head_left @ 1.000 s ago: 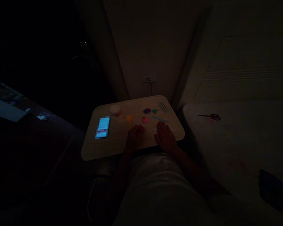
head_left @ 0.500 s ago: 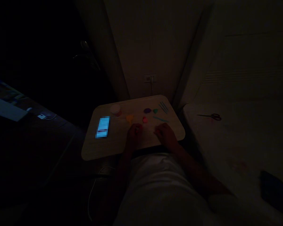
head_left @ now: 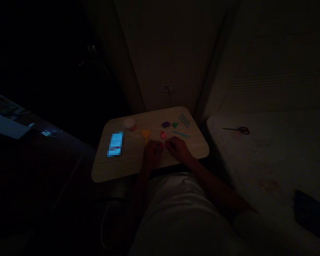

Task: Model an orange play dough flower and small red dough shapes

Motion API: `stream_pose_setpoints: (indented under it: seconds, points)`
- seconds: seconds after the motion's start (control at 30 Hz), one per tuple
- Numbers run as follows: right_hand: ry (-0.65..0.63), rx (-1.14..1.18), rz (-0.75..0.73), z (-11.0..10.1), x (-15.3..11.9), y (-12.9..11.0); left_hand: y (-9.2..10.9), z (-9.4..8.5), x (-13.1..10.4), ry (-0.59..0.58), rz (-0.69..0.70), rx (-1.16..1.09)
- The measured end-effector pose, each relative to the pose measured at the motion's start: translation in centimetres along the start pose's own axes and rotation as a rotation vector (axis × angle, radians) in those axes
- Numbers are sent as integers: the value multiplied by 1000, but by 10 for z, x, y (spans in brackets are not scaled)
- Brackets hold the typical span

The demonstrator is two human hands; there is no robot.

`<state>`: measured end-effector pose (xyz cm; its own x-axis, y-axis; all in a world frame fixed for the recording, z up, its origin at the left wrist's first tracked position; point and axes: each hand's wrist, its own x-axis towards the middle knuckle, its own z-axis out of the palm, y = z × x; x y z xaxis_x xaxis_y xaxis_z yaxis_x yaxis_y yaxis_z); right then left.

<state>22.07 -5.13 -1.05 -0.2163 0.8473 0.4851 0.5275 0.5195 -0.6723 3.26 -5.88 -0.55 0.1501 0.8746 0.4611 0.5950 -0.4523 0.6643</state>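
In dim light, my left hand is closed over the small table, its fingertips pinching a small red lump that looks like modelling clay. Facing it, my right hand is closed too, with red at its fingertips; the fingers partly hide what is there. Just beyond the hands lies a pink and red piece. Farther back are a purple lump and a green piece. A blue stick lies beyond my right hand, and an orange tool beyond my left.
The table also bears a pale lidded tub, a lit phone at left and several thin blue sticks at back right. Scissors and a dark flat object lie on the pale surface to the right.
My right hand has moved left, bringing its fingertips close to those of my left hand. The things on the table stay where they were.
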Motion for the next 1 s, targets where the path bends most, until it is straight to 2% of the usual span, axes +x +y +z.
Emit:
stream_pose_setpoints:
  seconds: [0.33,0.6,0.8,1.0]
  points:
    - [-6,16,-22,0,-2,5,6,1,0,-114,49,204]
    - [-40,-29,8,0,-2,4,6,1,1,-126,51,133]
    - [-54,-24,14,0,-2,4,0,3,0,-103,5,90]
    - [-60,-10,22,0,-1,2,1,2,3,-135,-28,89]
